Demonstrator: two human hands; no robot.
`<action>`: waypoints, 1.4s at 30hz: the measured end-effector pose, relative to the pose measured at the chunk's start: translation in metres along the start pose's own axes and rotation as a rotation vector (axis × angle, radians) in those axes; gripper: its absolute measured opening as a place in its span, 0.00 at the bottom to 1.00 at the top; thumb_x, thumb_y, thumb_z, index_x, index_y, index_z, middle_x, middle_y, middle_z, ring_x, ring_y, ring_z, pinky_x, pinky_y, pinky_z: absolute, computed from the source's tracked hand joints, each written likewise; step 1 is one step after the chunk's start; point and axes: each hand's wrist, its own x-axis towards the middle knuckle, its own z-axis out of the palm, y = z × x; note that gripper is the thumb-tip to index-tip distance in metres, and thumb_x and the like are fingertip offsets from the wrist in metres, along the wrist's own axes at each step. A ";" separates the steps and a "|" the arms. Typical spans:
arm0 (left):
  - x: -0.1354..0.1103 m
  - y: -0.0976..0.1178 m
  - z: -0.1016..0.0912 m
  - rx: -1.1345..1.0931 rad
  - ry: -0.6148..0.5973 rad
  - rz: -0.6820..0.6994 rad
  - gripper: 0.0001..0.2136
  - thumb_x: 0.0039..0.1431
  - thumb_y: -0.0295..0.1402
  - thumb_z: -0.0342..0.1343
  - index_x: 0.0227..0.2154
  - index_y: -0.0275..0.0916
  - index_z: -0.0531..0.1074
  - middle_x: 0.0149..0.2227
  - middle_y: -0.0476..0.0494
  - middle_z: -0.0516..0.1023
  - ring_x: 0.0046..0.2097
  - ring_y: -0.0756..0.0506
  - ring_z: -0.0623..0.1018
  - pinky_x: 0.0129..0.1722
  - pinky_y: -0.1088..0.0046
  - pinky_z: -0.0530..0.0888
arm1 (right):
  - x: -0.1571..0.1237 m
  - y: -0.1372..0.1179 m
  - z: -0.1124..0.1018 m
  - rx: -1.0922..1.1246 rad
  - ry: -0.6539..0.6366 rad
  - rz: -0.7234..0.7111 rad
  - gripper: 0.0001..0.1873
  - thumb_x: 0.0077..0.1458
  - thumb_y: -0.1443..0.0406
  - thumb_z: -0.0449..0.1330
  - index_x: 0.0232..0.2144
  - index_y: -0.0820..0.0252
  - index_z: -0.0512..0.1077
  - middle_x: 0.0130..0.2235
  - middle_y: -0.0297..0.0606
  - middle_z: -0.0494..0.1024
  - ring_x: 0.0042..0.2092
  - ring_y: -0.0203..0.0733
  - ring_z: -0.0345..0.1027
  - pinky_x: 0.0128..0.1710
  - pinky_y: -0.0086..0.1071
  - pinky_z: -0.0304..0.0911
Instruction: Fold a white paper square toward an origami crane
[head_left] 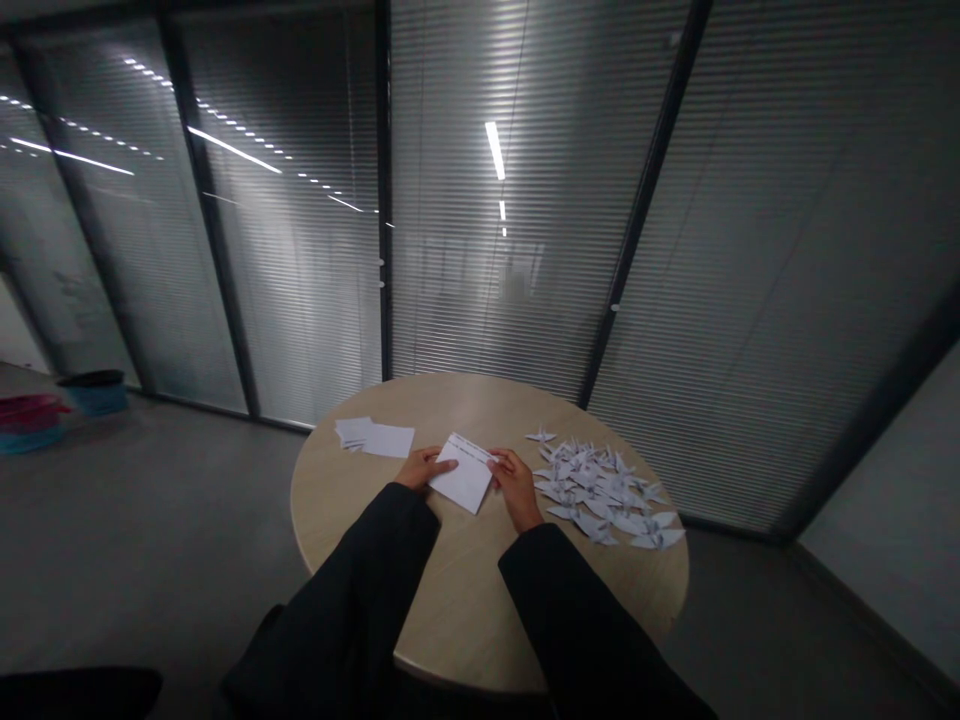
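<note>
Head view shows 2 hands gripping 1 white paper (463, 483) over the middle of a round table (465, 625), between loose sheets and folded paper birds. The left hand (422, 468) pinches its left corner, thumb on top; the right hand (517, 487) grasps its right corner with bent fingers. If either pinch loosened, the paper would probably skew or slip. The right hand sits just beside the birds (592, 485), so a sideways swing could crush or scatter them, and those nearest the rim could drop off. Counted: 1 table, 1 held paper, at least 2 loose sheets (388, 441) (overlap hides the total), 1 bird slightly apart at the heap's far end, and many more too overlapped to number.
</note>
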 end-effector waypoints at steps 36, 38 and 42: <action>0.000 0.000 -0.005 0.078 0.074 0.001 0.21 0.32 0.35 0.71 0.33 0.30 0.78 0.31 0.37 0.82 0.33 0.40 0.80 0.36 0.65 0.75 | -0.002 0.011 0.002 -0.424 -0.302 -0.362 0.07 0.41 0.67 0.69 0.27 0.52 0.80 0.64 0.33 0.56 0.67 0.51 0.38 0.64 0.52 0.40; -0.001 0.001 -0.005 0.080 0.077 0.014 0.22 0.31 0.36 0.71 0.32 0.30 0.78 0.31 0.37 0.82 0.34 0.39 0.80 0.36 0.64 0.75 | -0.002 0.011 0.002 -0.419 -0.304 -0.370 0.08 0.40 0.67 0.69 0.27 0.52 0.80 0.64 0.33 0.57 0.67 0.50 0.39 0.64 0.52 0.40; -0.002 0.003 -0.005 0.094 0.088 0.019 0.22 0.31 0.36 0.71 0.32 0.30 0.78 0.32 0.36 0.82 0.35 0.38 0.80 0.37 0.63 0.75 | -0.004 0.008 0.001 -0.421 -0.316 -0.358 0.09 0.38 0.67 0.70 0.27 0.52 0.80 0.64 0.33 0.57 0.67 0.51 0.39 0.64 0.52 0.41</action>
